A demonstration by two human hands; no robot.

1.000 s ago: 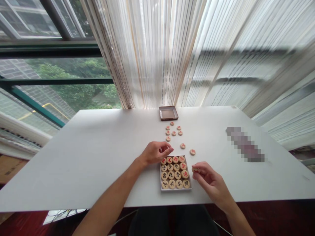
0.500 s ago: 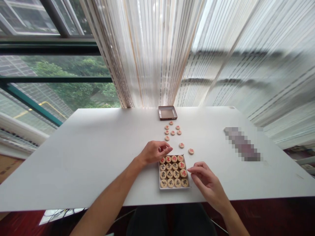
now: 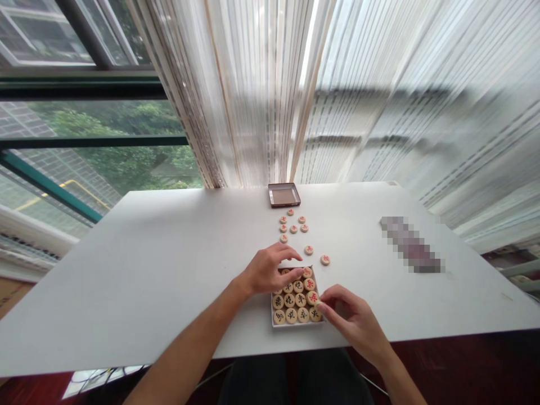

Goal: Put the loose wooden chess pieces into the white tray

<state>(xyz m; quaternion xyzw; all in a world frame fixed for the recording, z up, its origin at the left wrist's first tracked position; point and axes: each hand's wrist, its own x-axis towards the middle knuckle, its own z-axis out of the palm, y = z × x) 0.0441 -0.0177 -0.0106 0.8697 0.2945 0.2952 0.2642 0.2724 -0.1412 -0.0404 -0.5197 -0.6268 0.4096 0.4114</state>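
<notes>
Head view: I'm seeing pale round pieces [image 3: 289, 300], red or black characters facing up, sitting in rows inside a white box [image 3: 297, 325]. Left hand [image 3: 265, 270] is overhanging its far rows, fingers parted; right hand [image 3: 356, 318] is bending at its right edge, grip unclear.

Red 相 on a loose game piece [image 3: 325, 260] just past the far right corner of the white box [image 3: 297, 325], and red 兵 on the next loose piece [image 3: 309, 250], a bit to the left and farther back. Inside the box, turned sideways, red 兵 on two right-side pieces [image 3: 312, 298], black 炮 on two middle pieces [image 3: 289, 300] and, most likely, black 卒 on a near-row piece [image 3: 303, 314]. On the small group of pieces [image 3: 293, 229] farther back, red signs too tiny to read for sure.
</notes>
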